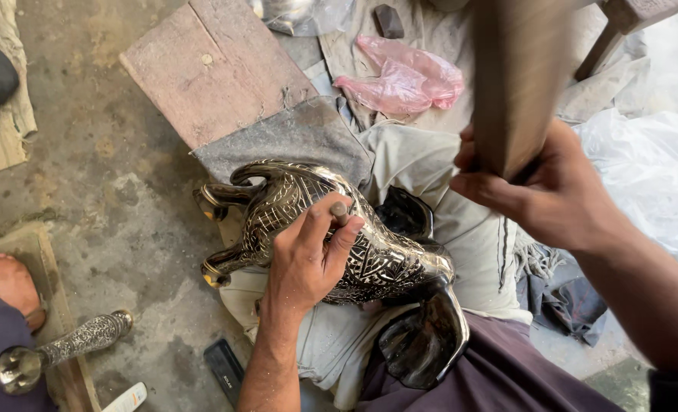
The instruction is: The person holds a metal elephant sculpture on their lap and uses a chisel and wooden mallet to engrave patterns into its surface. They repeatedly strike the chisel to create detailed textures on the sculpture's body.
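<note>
My left hand point(306, 255) pinches a small chisel point(339, 210) on the engraved metal elephant point(369, 263) in my lap, right hand point(541, 191) fisted around a wooden mallet point(516, 76) above it, pink bag point(404, 80) beyond.

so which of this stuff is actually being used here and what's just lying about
In use:
- engraved metal animal figure on the lap
- small punch held in the left hand
- wooden mallet in the right hand
- pale cloth under the figure

Lying about:
- pink plastic bag
- wooden board
- engraved metal piece
- black case
</note>
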